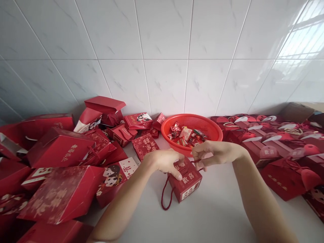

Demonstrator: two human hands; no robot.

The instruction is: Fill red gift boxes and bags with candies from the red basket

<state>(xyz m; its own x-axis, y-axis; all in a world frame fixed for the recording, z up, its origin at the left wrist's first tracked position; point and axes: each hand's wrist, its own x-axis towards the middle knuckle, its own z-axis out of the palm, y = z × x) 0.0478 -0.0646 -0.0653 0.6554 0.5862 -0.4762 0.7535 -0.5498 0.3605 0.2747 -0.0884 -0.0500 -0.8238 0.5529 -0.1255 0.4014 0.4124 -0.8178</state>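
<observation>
A small red gift box (188,184) with pale lettering stands on the white table in front of me. Laid over its top, my left hand (165,160) grips it, thumb on the near face. At the box's right side, my right hand (209,153) pinches the dark red cord handle (199,165) there. A second cord handle (166,202) hangs in a loop from the left side. Just behind the hands is an orange-red plastic basket (215,130) with several wrapped candies (186,133) in it.
Red gift boxes (63,192) lie in a loose heap on the left, some of them opened. Rows of filled-looking red boxes (269,152) stand close together on the right. A tiled wall (164,84) bounds the table at the back.
</observation>
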